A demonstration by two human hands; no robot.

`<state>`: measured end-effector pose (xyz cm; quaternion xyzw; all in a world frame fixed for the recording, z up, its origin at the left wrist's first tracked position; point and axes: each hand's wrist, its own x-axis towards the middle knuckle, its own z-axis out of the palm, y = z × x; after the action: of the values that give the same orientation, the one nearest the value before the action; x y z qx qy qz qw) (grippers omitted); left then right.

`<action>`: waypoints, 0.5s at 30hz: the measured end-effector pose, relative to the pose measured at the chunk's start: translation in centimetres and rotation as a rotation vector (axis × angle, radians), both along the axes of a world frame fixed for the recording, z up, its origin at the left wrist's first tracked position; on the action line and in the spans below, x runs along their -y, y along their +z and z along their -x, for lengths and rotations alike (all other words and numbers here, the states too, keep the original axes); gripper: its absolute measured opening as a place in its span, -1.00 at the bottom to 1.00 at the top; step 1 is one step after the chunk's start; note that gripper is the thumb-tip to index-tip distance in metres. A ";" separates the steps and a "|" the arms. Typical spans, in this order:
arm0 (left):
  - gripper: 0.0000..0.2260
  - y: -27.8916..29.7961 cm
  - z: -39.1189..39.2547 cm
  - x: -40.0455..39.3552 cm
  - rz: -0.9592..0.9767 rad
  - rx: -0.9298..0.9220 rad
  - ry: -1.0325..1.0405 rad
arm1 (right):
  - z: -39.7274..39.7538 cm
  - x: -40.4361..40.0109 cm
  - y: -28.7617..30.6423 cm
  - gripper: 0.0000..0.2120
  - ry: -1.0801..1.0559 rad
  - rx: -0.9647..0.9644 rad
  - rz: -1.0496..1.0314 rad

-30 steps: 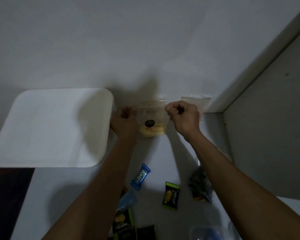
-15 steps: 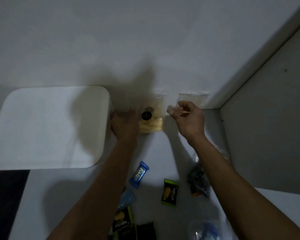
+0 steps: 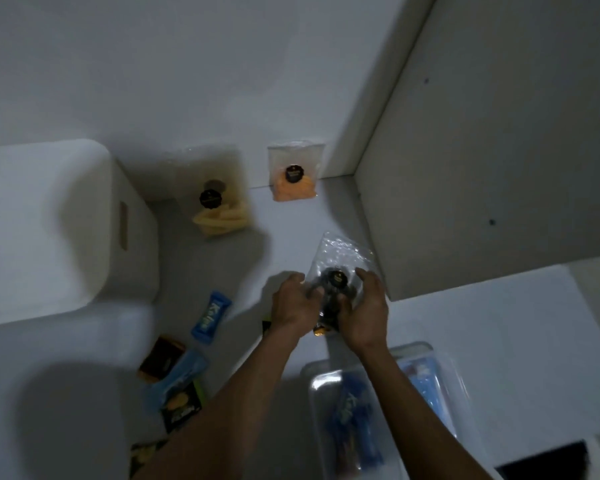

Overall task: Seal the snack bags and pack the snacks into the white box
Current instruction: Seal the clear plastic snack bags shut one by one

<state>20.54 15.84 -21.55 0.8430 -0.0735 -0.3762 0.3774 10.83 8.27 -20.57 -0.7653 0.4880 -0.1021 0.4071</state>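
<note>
A clear bag of dark snacks (image 3: 340, 261) with a black round label sits between both hands near the table's middle. My left hand (image 3: 293, 306) grips its left side and my right hand (image 3: 364, 311) grips its right side. A clear bag of pale yellow snacks (image 3: 219, 206) stands against the wall beside the white box (image 3: 49, 230), which has its lid on. A second clear bag with orange snacks (image 3: 295, 174) stands in the corner to its right. The dark bag's lower part is hidden by my fingers.
Small wrapped snacks lie on the white table: a blue packet (image 3: 210, 315), a brown one (image 3: 161, 358), a light blue one (image 3: 177, 379) and a black-green one (image 3: 182, 407). A clear tray of blue packets (image 3: 354, 410) lies near my right forearm. A grey wall panel (image 3: 499, 168) rises at right.
Both hands left the pale yellow bag at the wall and came back toward me; they now hold the bag of dark snacks. The view tilted and shifted.
</note>
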 end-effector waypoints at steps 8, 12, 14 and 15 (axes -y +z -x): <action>-0.87 -0.3 -1.3 -0.4 0.013 -0.029 0.086 | -1.6 -1.5 -0.3 -0.41 -0.085 0.119 -0.180; -0.80 4.3 -0.2 -3.7 0.126 -0.002 0.212 | -0.6 -3.6 1.1 -0.47 -0.048 0.206 -0.244; -0.81 8.2 0.8 -6.3 0.231 0.082 0.257 | 0.0 -5.8 5.2 -0.48 0.015 0.279 -0.234; -0.82 8.7 0.5 -6.3 0.254 0.097 0.251 | -0.5 -5.8 5.8 -0.48 0.015 0.306 -0.241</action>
<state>20.01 22.16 -12.86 0.8084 -0.0327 -0.2726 0.5207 11.34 14.04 -14.73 -0.6902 0.4234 -0.1552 0.5660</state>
